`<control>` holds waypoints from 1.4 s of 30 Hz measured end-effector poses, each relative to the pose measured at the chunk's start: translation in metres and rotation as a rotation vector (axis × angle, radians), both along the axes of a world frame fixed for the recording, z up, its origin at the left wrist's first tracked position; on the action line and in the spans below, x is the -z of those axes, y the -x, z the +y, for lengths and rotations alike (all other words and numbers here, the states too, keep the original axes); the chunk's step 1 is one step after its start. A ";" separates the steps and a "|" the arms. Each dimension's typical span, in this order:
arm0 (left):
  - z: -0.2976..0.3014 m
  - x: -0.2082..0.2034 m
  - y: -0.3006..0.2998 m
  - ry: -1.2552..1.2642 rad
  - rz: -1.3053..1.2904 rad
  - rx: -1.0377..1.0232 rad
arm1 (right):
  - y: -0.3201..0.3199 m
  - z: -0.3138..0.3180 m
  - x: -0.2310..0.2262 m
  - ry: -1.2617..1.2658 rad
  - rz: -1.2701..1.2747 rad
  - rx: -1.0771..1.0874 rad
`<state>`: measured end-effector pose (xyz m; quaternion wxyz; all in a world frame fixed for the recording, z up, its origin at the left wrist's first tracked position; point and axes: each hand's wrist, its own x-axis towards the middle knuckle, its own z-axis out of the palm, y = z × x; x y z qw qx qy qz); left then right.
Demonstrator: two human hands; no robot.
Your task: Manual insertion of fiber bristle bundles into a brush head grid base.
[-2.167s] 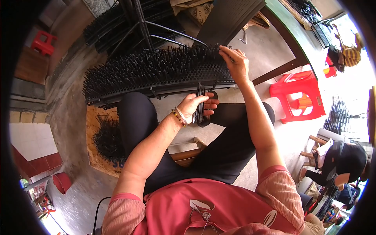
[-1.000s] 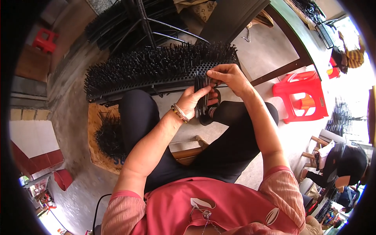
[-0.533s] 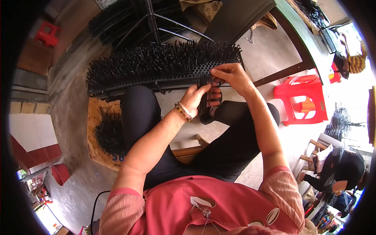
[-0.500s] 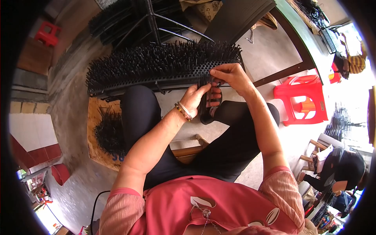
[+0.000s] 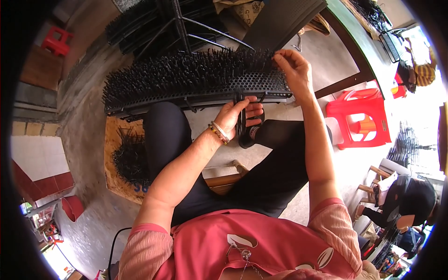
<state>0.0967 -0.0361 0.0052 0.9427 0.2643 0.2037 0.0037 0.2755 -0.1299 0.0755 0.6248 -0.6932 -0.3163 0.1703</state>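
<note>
A long black perforated board (image 5: pixel 261 82) lies across in front of my knees, with thin black sticks (image 5: pixel 177 72) standing densely in its holes. Bare rows of holes show along its near right part. My left hand (image 5: pixel 232 117) grips a bundle of thin black sticks (image 5: pixel 240 112) under the thumb, its other fingers partly stretched out, just short of the board's near edge. Over the board's far right end is my right hand (image 5: pixel 297 70), thumb and forefinger pinched together beside the outermost sticks. Whatever is in that pinch is too small to make out.
A cardboard box (image 5: pixel 112 163) holding a heap of black sticks (image 5: pixel 130 156) stands left of my knee. Metal rack bars (image 5: pixel 181 28) rise behind the board. A red plastic stool (image 5: pixel 361 116) stands to the right. Another person (image 5: pixel 410 200) sits at the lower right.
My right hand has left the bundle in my left hand and moved up and right to the board's far right end. The left hand stays in place, its fingers slightly more opened out.
</note>
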 end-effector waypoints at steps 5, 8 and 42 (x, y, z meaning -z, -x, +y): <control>-0.003 0.001 0.001 -0.012 0.055 0.139 | -0.009 0.014 0.007 -0.026 -0.211 0.084; -0.002 0.003 0.002 -0.016 0.045 0.177 | -0.013 0.020 0.015 -0.039 -0.309 0.081; 0.000 0.003 0.003 -0.035 0.069 0.188 | 0.006 0.023 0.014 0.077 -0.490 0.072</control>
